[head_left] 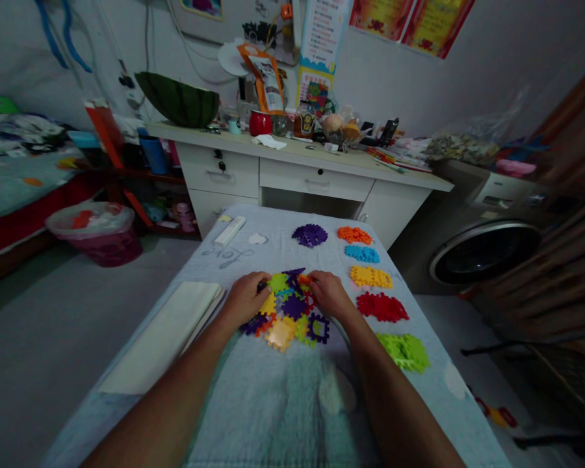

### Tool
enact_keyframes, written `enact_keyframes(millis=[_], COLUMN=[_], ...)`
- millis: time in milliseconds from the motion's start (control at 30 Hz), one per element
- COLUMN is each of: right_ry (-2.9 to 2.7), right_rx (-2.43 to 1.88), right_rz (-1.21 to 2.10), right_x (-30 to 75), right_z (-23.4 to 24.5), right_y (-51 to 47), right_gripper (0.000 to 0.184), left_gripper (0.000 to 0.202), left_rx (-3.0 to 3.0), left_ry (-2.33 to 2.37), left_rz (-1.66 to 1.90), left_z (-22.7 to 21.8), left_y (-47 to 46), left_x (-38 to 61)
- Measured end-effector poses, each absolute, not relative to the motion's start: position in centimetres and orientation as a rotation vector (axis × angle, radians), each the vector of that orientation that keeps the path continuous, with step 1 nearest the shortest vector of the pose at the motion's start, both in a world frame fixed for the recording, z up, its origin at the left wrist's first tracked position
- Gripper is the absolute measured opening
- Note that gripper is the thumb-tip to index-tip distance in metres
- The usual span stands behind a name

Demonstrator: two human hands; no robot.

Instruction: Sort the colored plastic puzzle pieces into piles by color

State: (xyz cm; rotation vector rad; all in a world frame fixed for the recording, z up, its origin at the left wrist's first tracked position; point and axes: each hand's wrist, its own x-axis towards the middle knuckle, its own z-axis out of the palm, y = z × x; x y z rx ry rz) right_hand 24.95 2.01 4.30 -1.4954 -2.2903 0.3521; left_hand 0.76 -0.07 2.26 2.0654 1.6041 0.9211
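- Both forearms stretch out over the table (273, 416), which is draped in a pale blue cloth, and the two hands meet at its middle.
- The left hand (246, 298) lies palm down, fingers curled onto the left edge of the mixed pile of toothed plastic tiles (292, 318), touching green and yellow pieces.
- The right hand (327, 292) rests on the pile's upper right, fingertips bent onto a red and orange piece.
- The fingertips of both hands are tucked among the tiles, so I cannot tell whether either one pinches a piece or only presses on it.
- To the right of the hands lie one-colour heaps, well apart from each other: purple heap (310, 234), orange heap (354, 234), blue heap (361, 253), yellow heap (370, 277), red heap (381, 306), green heap (403, 351).
- A folded cream cloth (170, 331) lies along the table's left edge.
- On the floor to the left, a pink bin (97, 237) with a plastic liner holds red and white scraps.
- The room is dim; the clutter on the desk (316, 179) behind is hard to make out.
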Motion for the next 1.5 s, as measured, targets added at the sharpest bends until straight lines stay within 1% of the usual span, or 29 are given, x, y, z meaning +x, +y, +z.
enact_keyframes(millis=[100, 233, 467, 633, 733, 900, 1067, 1233, 1500], right_ry=[-2.212, -2.124, -1.776, -1.508, -1.272, -0.989, -0.847, -0.744, -0.708], right_rx=[-1.437, -1.393, -1.438, -1.466, -1.515, -1.591, -1.657, -1.712, -1.706], right_rz=[0.376, 0.408, 0.833, 1.034, 1.009, 0.853, 0.736, 0.693, 0.703], right_x=[25.6, 26.6, 29.4, 32.8, 34.7, 37.0, 38.3, 39.2, 39.3], right_z=[4.6, 5.2, 6.6, 7.3, 7.9, 8.3, 7.5, 6.3, 5.0], right_y=[2.2, 2.4, 3.6, 7.1, 9.5, 13.7, 17.4, 20.1, 22.4], right_gripper=[0.024, 0.020, 0.020, 0.018, 0.014, 0.019, 0.020, 0.011, 0.017], left_gripper=[0.022, 0.024, 0.027, 0.026, 0.026, 0.028, 0.033, 0.033, 0.031], left_rx=[2.091, 2.100, 2.094, 2.050, 1.970, 1.794, 1.667, 1.620, 1.635], left_ry=[1.604, 1.597, 1.588, 1.570, 1.566, 1.607, 1.637, 1.633, 1.642], left_rz=[0.902, 0.885, 0.854, 0.899, 0.965, 1.098, 1.130, 1.128, 1.101], left_z=[2.3, 2.0, 1.8, 2.0, 2.0, 1.6, 1.4, 1.5, 1.3], left_y=[0.0, 0.1, 0.2, 0.1, 0.2, 0.6, 0.8, 0.8, 0.9], left_x=[0.6, 0.5, 0.5, 0.4, 0.4, 0.5, 0.4, 0.3, 0.4])
